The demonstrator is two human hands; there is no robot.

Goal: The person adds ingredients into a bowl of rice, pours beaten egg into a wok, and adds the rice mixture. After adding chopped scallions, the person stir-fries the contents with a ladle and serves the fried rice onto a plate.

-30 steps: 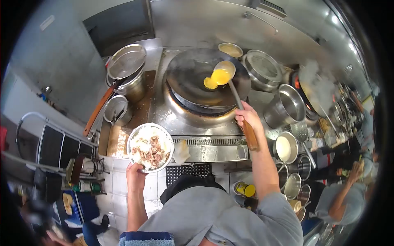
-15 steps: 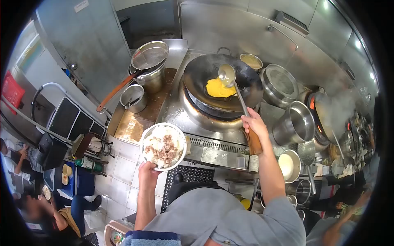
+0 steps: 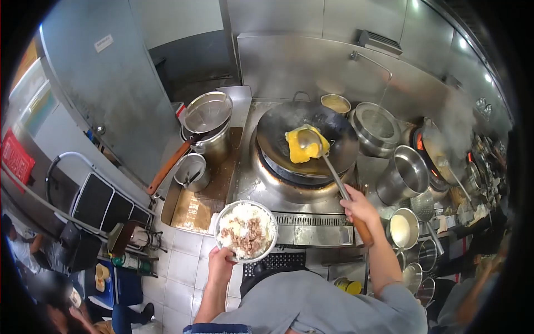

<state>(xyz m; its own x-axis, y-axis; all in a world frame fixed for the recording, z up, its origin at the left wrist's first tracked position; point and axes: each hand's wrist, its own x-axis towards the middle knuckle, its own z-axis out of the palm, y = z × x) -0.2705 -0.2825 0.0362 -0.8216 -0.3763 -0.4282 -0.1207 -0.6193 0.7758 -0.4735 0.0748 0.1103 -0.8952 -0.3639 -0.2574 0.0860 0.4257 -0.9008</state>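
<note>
My right hand (image 3: 360, 207) is wrapped around the wooden-ended handle of a ladle (image 3: 335, 173). The ladle's bowl rests on yellow egg (image 3: 300, 151) in a large dark wok (image 3: 272, 125) on the burner. In my left hand (image 3: 221, 261) is a white bowl (image 3: 272, 245) of white rice topped with brown minced meat (image 3: 250, 236); I grip it by its near rim, just in front of the stove. The underside of the bowl and some of my left fingers are hidden.
A wire strainer (image 3: 207, 111) lies over a pot at the left, beside a small pot (image 3: 192, 170). Right of the wok stand a lidded pot (image 3: 376, 123), a tall steel pot (image 3: 405, 170) and a pot of pale liquid (image 3: 404, 229). People sit at lower left.
The ladle's bowl has gone from above the egg down onto it, and the egg looks more spread out. The view has shifted; my left hand still holds the bowl.
</note>
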